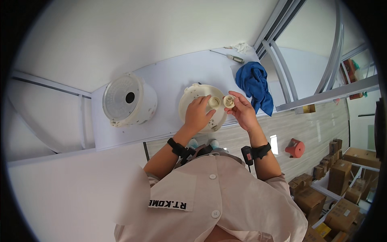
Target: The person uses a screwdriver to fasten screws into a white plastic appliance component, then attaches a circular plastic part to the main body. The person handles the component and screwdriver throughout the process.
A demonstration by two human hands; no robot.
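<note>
A cream plastic lid-like part [186,97], rounded with small holes and fittings, lies at the table's front edge beneath my hands. My left hand [196,115] is over it, thumb and fingertips curved around a small round cream plastic cup [215,102]. Whether the cup is loose from the lid-like part I cannot tell. Just to the right, my right hand [244,112] pinches a round cream plastic cap [229,101] between thumb and fingers. The cap's ribbed inner face is turned up, and it sits close beside the cup.
A white rice cooker [147,101] with a clear-topped round lid stands at the left. A blue cloth [254,82] lies at the right, with a screwdriver [235,58] behind it. Metal rails [278,66] border the right end. A red stool [296,148] and cardboard boxes [340,173] are on the right.
</note>
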